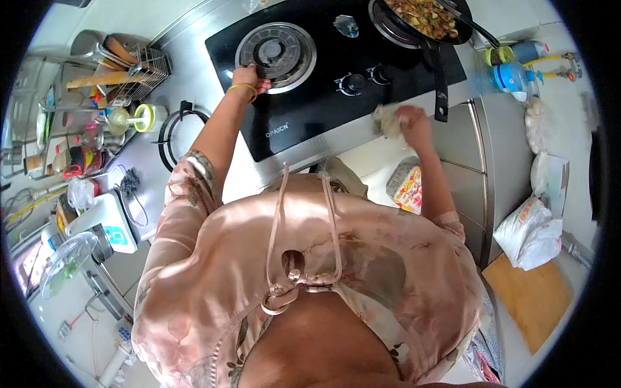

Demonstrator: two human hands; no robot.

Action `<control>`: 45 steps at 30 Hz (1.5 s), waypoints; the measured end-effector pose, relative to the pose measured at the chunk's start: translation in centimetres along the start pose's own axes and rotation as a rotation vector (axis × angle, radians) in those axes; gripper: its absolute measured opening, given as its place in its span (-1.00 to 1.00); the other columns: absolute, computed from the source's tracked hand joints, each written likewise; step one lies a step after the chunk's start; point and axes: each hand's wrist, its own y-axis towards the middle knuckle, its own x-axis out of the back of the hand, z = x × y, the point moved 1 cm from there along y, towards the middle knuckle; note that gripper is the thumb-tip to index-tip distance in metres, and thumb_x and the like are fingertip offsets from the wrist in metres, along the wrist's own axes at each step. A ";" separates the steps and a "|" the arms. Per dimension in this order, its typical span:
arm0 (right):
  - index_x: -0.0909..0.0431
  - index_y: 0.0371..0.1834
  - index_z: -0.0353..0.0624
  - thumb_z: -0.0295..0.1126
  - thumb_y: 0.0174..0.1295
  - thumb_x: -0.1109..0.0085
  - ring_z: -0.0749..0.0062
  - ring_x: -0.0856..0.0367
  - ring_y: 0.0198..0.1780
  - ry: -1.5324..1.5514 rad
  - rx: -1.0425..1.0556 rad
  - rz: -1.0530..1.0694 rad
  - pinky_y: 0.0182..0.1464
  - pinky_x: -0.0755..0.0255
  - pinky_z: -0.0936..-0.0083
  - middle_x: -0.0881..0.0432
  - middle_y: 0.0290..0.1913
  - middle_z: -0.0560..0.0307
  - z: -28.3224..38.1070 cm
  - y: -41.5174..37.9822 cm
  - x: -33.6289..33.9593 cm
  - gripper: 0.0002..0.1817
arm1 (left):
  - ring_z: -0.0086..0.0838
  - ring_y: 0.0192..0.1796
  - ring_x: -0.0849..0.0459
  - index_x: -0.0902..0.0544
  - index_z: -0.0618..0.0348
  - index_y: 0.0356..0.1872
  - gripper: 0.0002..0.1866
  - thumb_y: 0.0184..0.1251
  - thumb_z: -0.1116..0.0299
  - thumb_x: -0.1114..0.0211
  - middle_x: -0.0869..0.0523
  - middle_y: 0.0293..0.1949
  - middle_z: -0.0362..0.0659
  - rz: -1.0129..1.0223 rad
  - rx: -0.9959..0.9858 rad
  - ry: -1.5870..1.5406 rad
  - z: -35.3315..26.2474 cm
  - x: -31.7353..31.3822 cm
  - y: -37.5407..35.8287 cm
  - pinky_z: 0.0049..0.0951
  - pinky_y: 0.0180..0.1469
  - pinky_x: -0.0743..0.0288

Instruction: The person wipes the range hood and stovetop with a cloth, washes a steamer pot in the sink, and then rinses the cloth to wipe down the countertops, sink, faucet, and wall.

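Note:
My left hand [250, 80], with a yellow bangle at its wrist, is at the near left edge of the round metal burner ring [306, 72] on the black glass cooktop [284, 111]. Its fingers are closed on the rim. A pale, crumpled cloth [388, 121] is bunched in my right hand [415, 124], slightly blurred, at the cooktop's front edge. Between the hands are two black knobs [352, 84]. To the right of them, a frying pan [440, 81] with chopped food [424, 18] and a dark utensil sits on the other burner, its handle pointing toward me.
On the left counter lie a black pan support [169, 139], a wire utensil rack [155, 68], bottles and a white scale [107, 223]. A blue-labelled water bottle [508, 77] stands right of the cooktop. Below are a white bag [529, 234] and a wooden board [527, 301].

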 end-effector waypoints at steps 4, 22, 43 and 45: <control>-0.51 0.04 0.03 -0.38 0.00 -0.14 0.07 -0.44 0.08 -0.070 -0.175 -0.354 0.05 -0.39 0.22 -0.46 0.13 0.00 -2.3 4.0 -0.2 -0.56 | -0.30 -0.65 -0.59 -0.25 0.22 0.00 -0.71 0.45 0.22 0.12 -0.65 -0.50 0.08 -0.052 -0.090 -0.002 -0.4 -0.5 -0.9 -0.41 -0.69 -0.44; -0.52 -0.21 -0.16 -0.22 -0.07 -0.26 0.03 -0.58 -0.18 0.531 -0.226 -0.085 -0.15 -0.45 0.28 -0.61 -0.24 -0.09 14.7 9.8 -0.1 -0.64 | -0.34 -0.65 -0.60 -0.08 0.11 0.30 -0.46 0.39 0.21 0.00 -0.64 -0.55 0.02 -0.039 -0.123 0.103 -0.4 0.2 -0.1 -0.40 -0.66 -0.46; -0.56 -0.11 -0.09 -0.40 0.07 -0.02 0.17 -0.45 -0.17 -0.172 0.473 -0.039 -0.13 -0.39 0.30 -0.50 -0.22 0.06 24.0 4.8 -10.9 -0.71 | -0.11 0.00 -0.58 -0.65 0.34 -0.29 -0.58 0.12 0.08 -0.30 -0.61 -0.03 0.08 -0.412 -0.970 0.586 4.1 4.0 -7.6 -0.37 0.06 -0.43; -0.56 -0.09 -0.09 -0.42 0.02 -0.06 0.15 -0.45 -0.16 0.042 0.503 0.058 -0.08 -0.37 0.31 -0.51 -0.21 0.05 22.7 4.2 -10.3 -0.67 | -0.13 -0.05 -0.61 -0.64 0.37 -0.43 -0.68 0.11 0.22 -0.35 -0.62 -0.06 0.08 -0.409 -0.997 0.575 7.0 6.1 -11.9 -0.36 0.01 -0.47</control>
